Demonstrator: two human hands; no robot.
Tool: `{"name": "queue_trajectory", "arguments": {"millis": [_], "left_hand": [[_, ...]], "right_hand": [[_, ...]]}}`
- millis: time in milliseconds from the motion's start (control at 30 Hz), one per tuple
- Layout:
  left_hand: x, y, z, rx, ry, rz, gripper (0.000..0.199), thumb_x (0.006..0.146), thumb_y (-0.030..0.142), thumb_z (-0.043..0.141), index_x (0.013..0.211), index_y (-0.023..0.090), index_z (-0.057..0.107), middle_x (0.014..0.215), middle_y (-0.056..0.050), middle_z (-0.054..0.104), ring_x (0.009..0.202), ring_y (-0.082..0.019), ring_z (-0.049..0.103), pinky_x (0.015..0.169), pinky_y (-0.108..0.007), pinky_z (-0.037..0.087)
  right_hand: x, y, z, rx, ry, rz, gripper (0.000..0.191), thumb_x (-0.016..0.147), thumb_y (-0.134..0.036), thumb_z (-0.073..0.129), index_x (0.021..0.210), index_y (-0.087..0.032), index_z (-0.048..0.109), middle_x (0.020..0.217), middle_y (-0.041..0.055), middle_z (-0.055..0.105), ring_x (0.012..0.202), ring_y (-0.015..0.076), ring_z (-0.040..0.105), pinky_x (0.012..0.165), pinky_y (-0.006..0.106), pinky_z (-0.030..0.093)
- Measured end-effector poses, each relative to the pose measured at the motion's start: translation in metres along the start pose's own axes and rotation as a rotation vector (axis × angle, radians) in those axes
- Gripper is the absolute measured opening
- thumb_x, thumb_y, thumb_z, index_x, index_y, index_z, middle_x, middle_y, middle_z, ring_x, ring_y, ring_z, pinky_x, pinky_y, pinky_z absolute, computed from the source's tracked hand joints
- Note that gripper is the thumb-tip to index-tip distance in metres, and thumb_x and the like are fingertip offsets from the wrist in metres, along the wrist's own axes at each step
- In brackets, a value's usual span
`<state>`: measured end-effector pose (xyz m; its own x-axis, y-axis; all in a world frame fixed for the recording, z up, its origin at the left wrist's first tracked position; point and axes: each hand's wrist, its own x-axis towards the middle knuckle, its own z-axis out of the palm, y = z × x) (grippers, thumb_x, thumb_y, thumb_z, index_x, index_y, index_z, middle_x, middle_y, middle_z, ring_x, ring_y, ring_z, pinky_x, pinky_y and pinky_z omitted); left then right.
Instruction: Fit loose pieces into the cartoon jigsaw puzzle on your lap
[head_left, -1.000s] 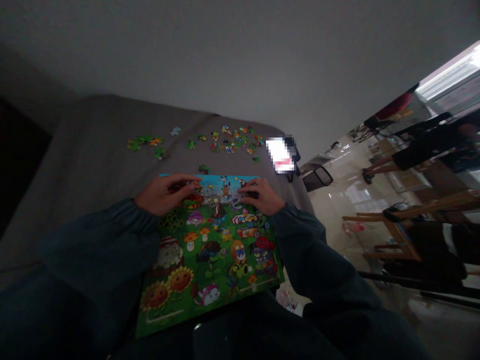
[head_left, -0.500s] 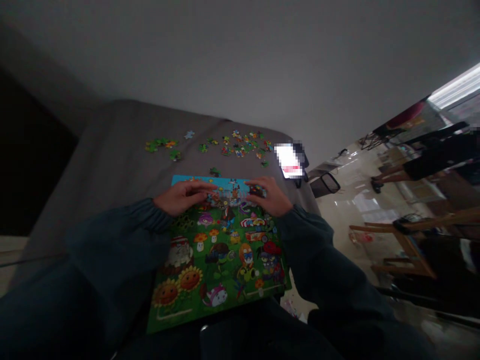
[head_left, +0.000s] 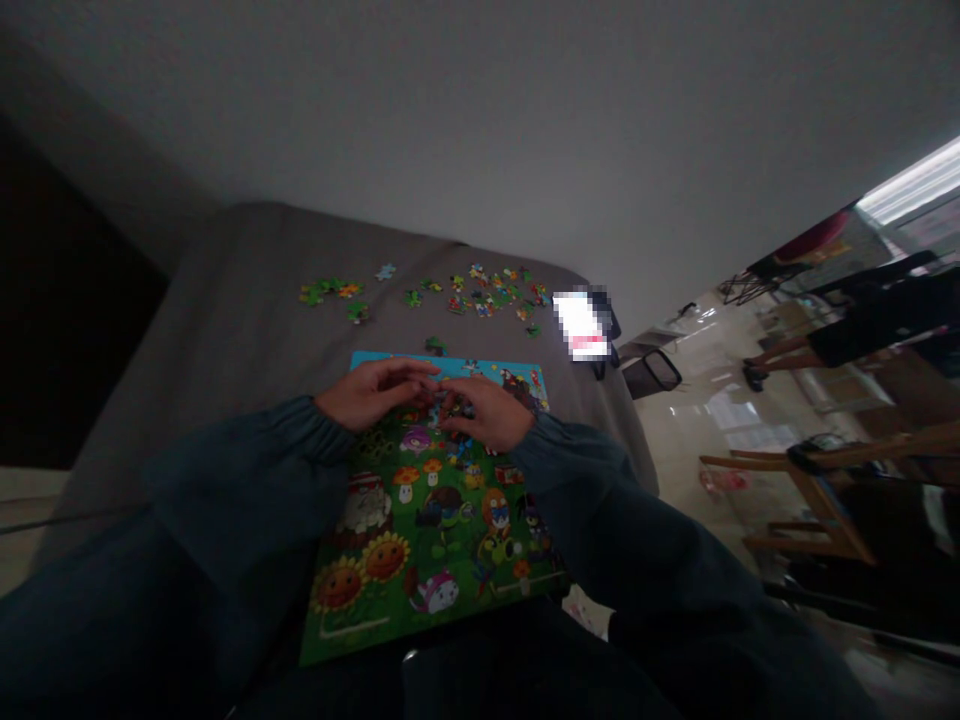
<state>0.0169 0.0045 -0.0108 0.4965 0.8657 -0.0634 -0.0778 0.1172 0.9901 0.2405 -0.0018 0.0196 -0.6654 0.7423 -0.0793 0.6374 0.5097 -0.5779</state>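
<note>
Jigsaw pieces (head_left: 444, 408) lie beneath my curled left hand (head_left: 373, 393) and right hand (head_left: 484, 412); any grip is hidden, so I press lightly.

Dim overall, glare from the window (head_left: 913, 180) at far right, fisheye-bent edges (left corner nearly black)

A reach from the left hand (head_left: 375, 392) and right hand (head_left: 484, 412) to the loose jigsaw pieces (head_left: 487, 295) can be made over the grey fabric surface (head_left: 247, 300), with one green piece (head_left: 435, 345) lying in the path. Past the far corner of the puzzle board (head_left: 442, 370), the way rightward is obstructed by a pixelated object (head_left: 581, 325).
</note>
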Motion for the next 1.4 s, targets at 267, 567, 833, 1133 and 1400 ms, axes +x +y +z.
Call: {"name": "queue_trajectory", "arguments": {"millis": [267, 567, 833, 1133, 1400], "left_hand": [[0.000, 0.003, -0.005, 0.047, 0.080, 0.035, 0.047, 0.076, 0.050, 0.075, 0.110, 0.018, 0.068, 0.097, -0.007, 0.076, 0.087, -0.022, 0.072, 0.083, -0.038, 0.061], [0.000, 0.008, -0.005, 0.108, 0.128, 0.051, 0.051, 0.075, 0.055, 0.074, 0.109, 0.017, 0.068, 0.094, -0.008, 0.076, 0.083, -0.021, 0.071, 0.080, -0.036, 0.062], [0.000, 0.009, -0.005, 0.154, 0.154, 0.067, 0.049, 0.076, 0.054, 0.072, 0.108, 0.016, 0.068, 0.092, -0.008, 0.076, 0.082, -0.020, 0.070, 0.084, -0.036, 0.060], [-0.001, 0.009, -0.005, 0.179, 0.139, 0.054, 0.048, 0.079, 0.054, 0.069, 0.110, 0.018, 0.068, 0.093, -0.008, 0.075, 0.083, -0.021, 0.070, 0.082, -0.035, 0.060], [-0.002, 0.012, -0.005, 0.232, 0.167, 0.057, 0.052, 0.079, 0.057, 0.067, 0.110, 0.015, 0.068, 0.093, -0.010, 0.075, 0.080, -0.022, 0.070, 0.078, -0.035, 0.061]], "right_hand": [[0.000, -0.002, -0.007, 0.114, 0.037, -0.015, 0.022, 0.073, -0.012, 0.082, 0.089, -0.017, 0.068, 0.101, 0.0046, 0.065, 0.101, 0.0194, 0.058, 0.093, 0.036, 0.045], [-0.001, 0.038, -0.062, 0.214, 0.105, 0.157, 0.008, 0.086, -0.016, 0.066, 0.094, -0.014, 0.067, 0.086, 0.0048, 0.071, 0.075, 0.0141, 0.064, 0.071, 0.028, 0.050], [0.015, 0.041, -0.039, 0.156, -0.003, 0.174, 0.011, 0.082, -0.013, 0.069, 0.093, -0.013, 0.072, 0.081, 0.0035, 0.073, 0.068, 0.0120, 0.060, 0.067, 0.026, 0.045], [0.017, 0.046, -0.033, 0.048, 0.048, 0.192, 0.013, 0.081, -0.013, 0.071, 0.093, -0.014, 0.073, 0.078, 0.0009, 0.069, 0.065, 0.0099, 0.052, 0.066, 0.024, 0.040], [0.021, 0.050, -0.036, -0.027, 0.120, 0.152, 0.023, 0.073, -0.018, 0.080, 0.094, -0.014, 0.071, 0.089, 0.0031, 0.066, 0.081, 0.0143, 0.057, 0.076, 0.027, 0.043]]}}
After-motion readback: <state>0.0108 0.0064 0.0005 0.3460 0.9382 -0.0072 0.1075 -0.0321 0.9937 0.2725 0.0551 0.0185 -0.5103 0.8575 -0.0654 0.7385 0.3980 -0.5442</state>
